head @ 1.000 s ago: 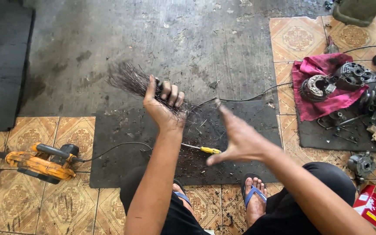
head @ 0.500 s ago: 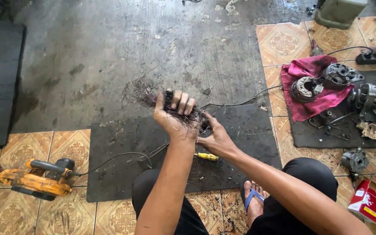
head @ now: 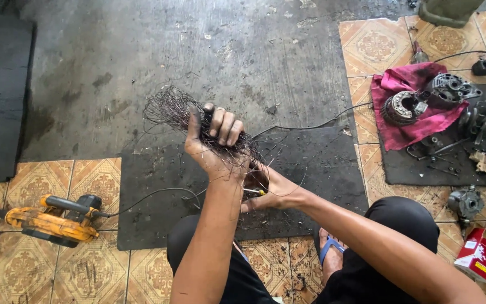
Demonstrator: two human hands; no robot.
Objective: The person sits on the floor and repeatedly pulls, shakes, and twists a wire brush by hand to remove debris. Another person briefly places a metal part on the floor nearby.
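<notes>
Floor mat (head: 322, 163) behind wire-hidden right hand (head: 268, 188)

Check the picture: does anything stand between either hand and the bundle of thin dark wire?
Nothing visible does. The left hand already grips the wire bundle directly, fingers wrapped around it. The right hand touches its loose strands just below, by the left wrist.

Wire bundle (head: 178, 112) at frame centre, above floor mat (head: 310, 169). Left hand (head: 212, 141) grips bundle; right hand (head: 271, 188) just below-right, touching trailing strands. Power tool (head: 49, 219) on tiles, lower left. Cloth (head: 409, 110) with motor parts (head: 423, 98) on it, upper right. Small box (head: 479, 253) lower right. Cable (head: 310, 125) runs from centre toward cloth.
</notes>
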